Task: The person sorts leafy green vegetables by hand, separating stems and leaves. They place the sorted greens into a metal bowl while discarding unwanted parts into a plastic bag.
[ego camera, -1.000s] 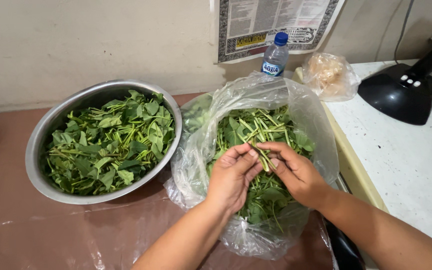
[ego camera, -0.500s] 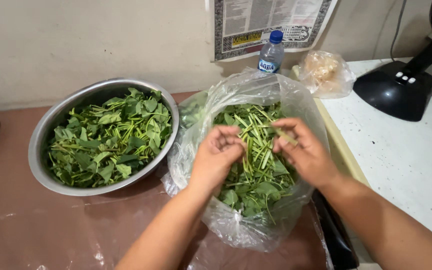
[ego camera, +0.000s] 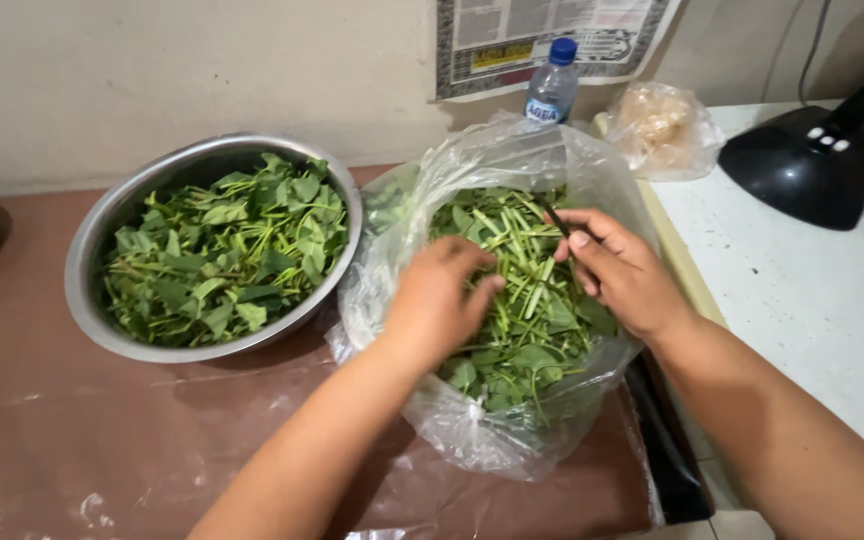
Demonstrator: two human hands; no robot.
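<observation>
Reaching into the clear plastic bag [ego camera: 472, 420] of leafy green stems [ego camera: 522, 300] near the brown table's [ego camera: 72, 440] right edge, the left hand [ego camera: 437, 305] presses curled fingers into the greens. The right hand [ego camera: 622, 270] pinches a dark stem [ego camera: 555, 215]. A steel bowl [ego camera: 92, 290] of picked leaves sits just left of the bag.

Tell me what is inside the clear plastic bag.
The clear plastic bag holds green leafy stems, with the left hand and right hand among them. Whatever lies beneath the greens is covered.

Soft even indoor light, faint shadows, mild glare on bag [ego camera: 472, 420]; sharp focus
</observation>
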